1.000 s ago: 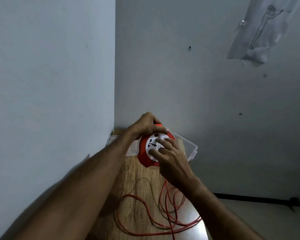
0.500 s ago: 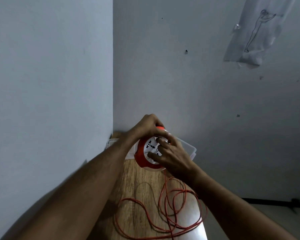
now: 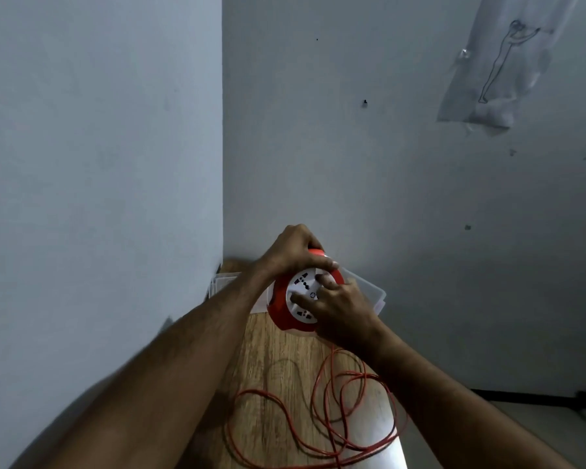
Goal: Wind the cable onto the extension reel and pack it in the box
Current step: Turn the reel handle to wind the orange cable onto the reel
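Your left hand [image 3: 293, 247] clenches the reel [image 3: 303, 301] rim; your right hand [image 3: 340, 304] presses the white face, fingers now lower right after turning. Cable [image 3: 335, 411] still loops loose on the desk [image 3: 268, 367] below; box [image 3: 369, 292] waits just behind.

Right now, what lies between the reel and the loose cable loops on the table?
In the head view, only bare table and one cable strand rising to the reel.

No text, label or number can be read anywhere.
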